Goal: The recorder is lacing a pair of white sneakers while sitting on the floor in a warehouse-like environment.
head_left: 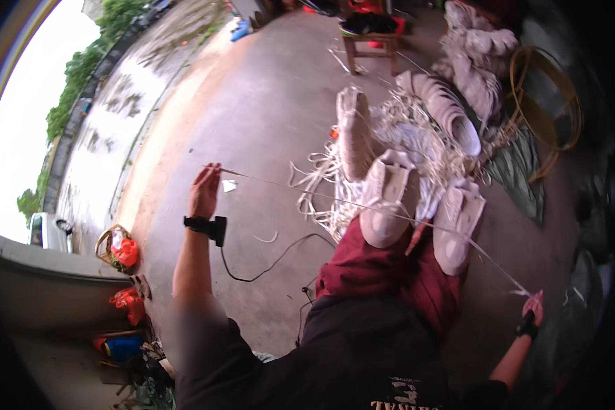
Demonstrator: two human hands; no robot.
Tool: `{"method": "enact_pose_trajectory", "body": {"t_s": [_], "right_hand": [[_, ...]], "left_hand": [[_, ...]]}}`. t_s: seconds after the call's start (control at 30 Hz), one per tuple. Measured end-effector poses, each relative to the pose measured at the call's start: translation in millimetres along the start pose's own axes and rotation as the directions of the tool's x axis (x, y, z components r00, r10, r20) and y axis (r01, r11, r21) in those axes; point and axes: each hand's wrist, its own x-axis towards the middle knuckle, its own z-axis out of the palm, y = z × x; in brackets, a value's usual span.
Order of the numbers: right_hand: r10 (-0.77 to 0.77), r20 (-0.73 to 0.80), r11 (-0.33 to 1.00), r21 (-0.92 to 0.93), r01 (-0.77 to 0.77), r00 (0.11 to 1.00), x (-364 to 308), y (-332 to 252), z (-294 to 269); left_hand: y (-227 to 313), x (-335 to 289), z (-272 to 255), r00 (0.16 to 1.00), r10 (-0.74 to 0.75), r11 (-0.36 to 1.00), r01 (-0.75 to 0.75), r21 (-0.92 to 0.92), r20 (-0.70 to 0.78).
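Grey concrete floor (266, 123) spreads around the seated person, open to a yard on the left. Toward the far right lies a tangled heap of pale laces (417, 116), with a curved row of nested shoes (441, 109) beyond it. Nearer, two pale shoes (384, 225) rest by the maroon trouser legs. Out to the left, the left hand (205, 193) has its fingers closed together, one end of a lace at the tips; near right, the right hand (534, 309) seems closed on the other end, its exact grip too small to tell. Between them the thin lace (348, 202) stretches nearly straight, crossing over both shoes in view. A hard pull could slip it from either fingertip hold; sagging, it might snag on the shoes.
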Motion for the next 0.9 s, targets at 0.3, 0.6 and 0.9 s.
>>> {"method": "enact_pose_trajectory", "body": {"t_s": [0.3, 0.6, 0.9], "right_hand": [[0.045, 0.035, 0.998, 0.05, -0.047, 0.998, 57, 24, 78], [-0.049, -0.012, 0.997, 0.055, 0.049, 0.999, 41, 2, 136], [-0.11, 0.082, 0.994, 0.025, 0.108, 0.991, 73, -65, 99]], "left_hand": [[-17, 52, -65, 0.997, 0.054, 0.973, -0.042, 0.226, -0.048], [-11, 53, -55, 0.978, 0.052, 0.955, 0.011, 0.296, -0.203], [-12, 70, -52, 0.966, 0.081, 0.949, 0.001, 0.316, -0.247]]}}
